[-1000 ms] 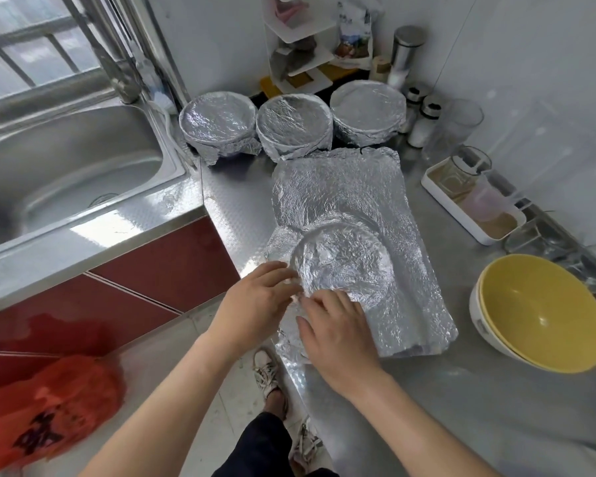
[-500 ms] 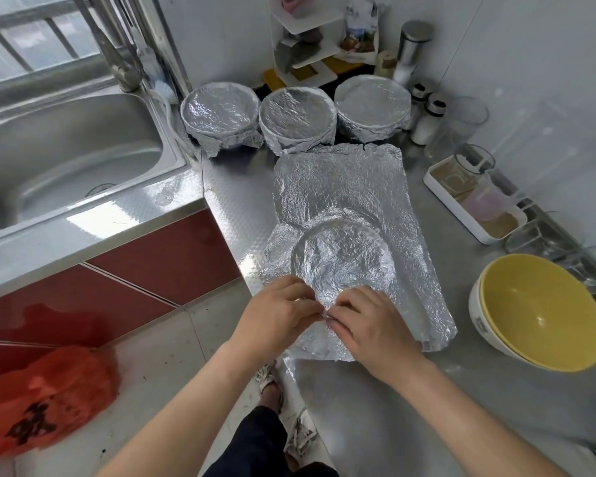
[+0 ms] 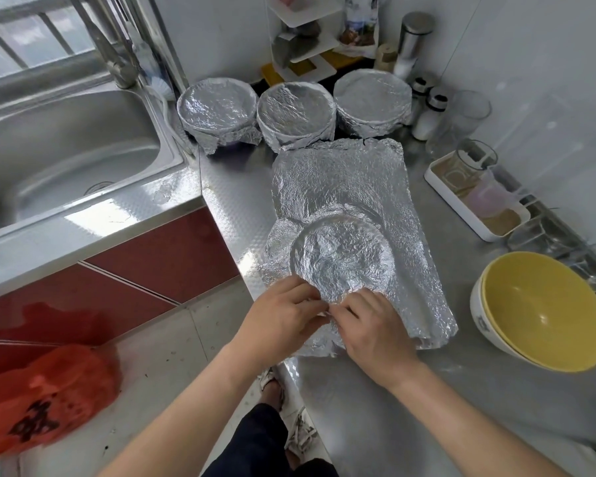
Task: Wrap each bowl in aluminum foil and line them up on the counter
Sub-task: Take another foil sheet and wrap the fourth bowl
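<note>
The bowl in progress was recorded near the front edge of the counter, draped under the near end of a foil sheet. The far end of the sheet was laid flat toward the wall. Foil at the bowl's near rim was pinched by the curled fingers of the left hand and the right hand, with the fingertips almost meeting. A row of wrapped bowls was noted at the back, just beyond the sheet. An uncovered yellow bowl was noted well to the right.
</note>
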